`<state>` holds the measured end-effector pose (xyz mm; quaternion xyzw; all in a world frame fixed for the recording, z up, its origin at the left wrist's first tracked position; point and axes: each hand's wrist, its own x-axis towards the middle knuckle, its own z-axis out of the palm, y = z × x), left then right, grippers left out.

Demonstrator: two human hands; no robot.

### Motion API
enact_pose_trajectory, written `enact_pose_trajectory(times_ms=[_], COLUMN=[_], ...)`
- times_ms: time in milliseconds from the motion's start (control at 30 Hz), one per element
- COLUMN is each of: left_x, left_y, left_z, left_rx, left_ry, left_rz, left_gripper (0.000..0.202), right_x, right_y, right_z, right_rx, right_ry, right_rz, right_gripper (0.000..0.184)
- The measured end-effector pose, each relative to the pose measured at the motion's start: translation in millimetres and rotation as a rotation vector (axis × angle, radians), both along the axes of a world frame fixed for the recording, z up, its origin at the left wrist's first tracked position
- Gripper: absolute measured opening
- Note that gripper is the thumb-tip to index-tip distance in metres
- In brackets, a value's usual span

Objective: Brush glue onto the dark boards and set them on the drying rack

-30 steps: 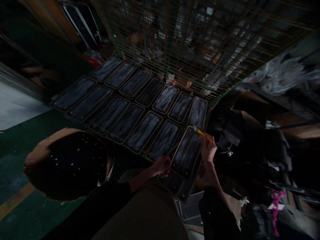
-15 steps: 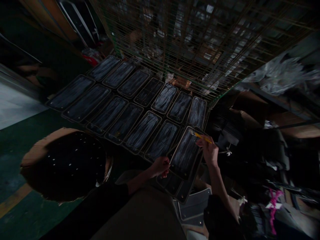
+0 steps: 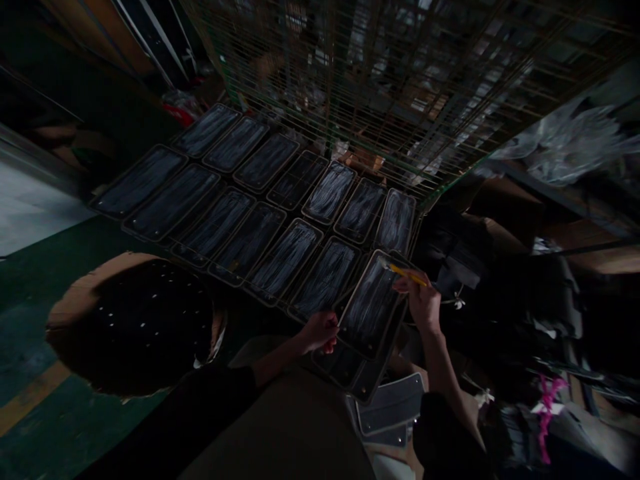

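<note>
A dark rectangular panel (image 3: 367, 310) with rounded corners and a pale rim lies in front of me, its surface streaked whitish. At its near left edge my left hand (image 3: 321, 332) is closed, thumb and finger pinching the rim. My right hand (image 3: 424, 303) grips a brush (image 3: 404, 271) with a yellow handle, and the brush's pale tip touches the panel near its far end. Beneath this panel, other dark panels (image 3: 361, 381) stick out toward me. A neighbouring streaked panel (image 3: 327, 277) lies just to the left.
Several similar panels (image 3: 160, 200) lie in two rows on a wire rack, with a wire mesh cage (image 3: 330, 80) behind. A round cardboard container (image 3: 75, 293) with dark, white-specked contents stands left. Black bundles (image 3: 450, 247) crowd the right; more panels (image 3: 393, 403) lie below.
The view has shifted slightly. My right hand has moved a little to the right, and the brush tip stays near the panel's far end. My left hand keeps its place at the rim.
</note>
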<state>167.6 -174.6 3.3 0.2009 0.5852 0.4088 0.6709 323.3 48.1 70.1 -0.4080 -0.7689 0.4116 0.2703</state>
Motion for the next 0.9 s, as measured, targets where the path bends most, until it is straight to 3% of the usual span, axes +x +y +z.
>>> enact_pose_trajectory(times_ms=[100, 167, 233, 333, 433, 533, 600, 667, 833, 900], left_x=[1.1, 1.9, 2.7, 3.6, 4.6, 5.0, 4.2, 2.9, 2.8, 4.8], left_y=[-1.8, -2.4, -2.4, -2.3, -3.6, -5.2, -5.2, -4.0, -1.1, -1.2], left_z=[-0.1, -1.7, -4.2, -8.5, -13.2, -16.2, -16.1, -14.6, -10.8, -9.7], left_rx=[0.045, 0.048, 0.022, 0.001, 0.022, 0.029, 0.037, 0.039, -0.024, -0.052], left_ry=[0.025, 0.026, 0.008, -0.011, -0.023, -0.044, -0.049, -0.040, 0.007, 0.020], left_rz=[0.011, 0.025, 0.035, 0.035, 0.045, 0.058, 0.050, 0.030, 0.010, 0.026], left_gripper=[0.018, 0.019, 0.021, 0.022, 0.025, 0.031, 0.032, 0.030, 0.020, 0.019], right_x=[-4.1, 0.6, 10.3, 28.6, 45.1, 58.0, 63.9, 66.3, 55.4, 48.4], right_y=[18.1, 13.9, -5.4, -53.7, -102.7, -126.2, -120.4, -99.4, -26.3, -8.8], right_z=[-16.4, -25.3, -27.0, -16.4, -1.0, 7.8, 8.7, 7.1, 0.0, -3.1], right_rx=[0.079, 0.077, 0.080, 0.035, -0.131, -0.354, -0.449, -0.430, -0.049, 0.066], right_ry=[-0.066, -0.111, -0.177, -0.261, -0.261, -0.160, -0.076, -0.026, -0.058, -0.062], right_rz=[-0.018, 0.021, 0.068, 0.145, 0.204, 0.201, 0.168, 0.097, -0.109, -0.150], right_gripper=[0.038, 0.035, 0.032, 0.029, 0.027, 0.027, 0.028, 0.030, 0.033, 0.035])
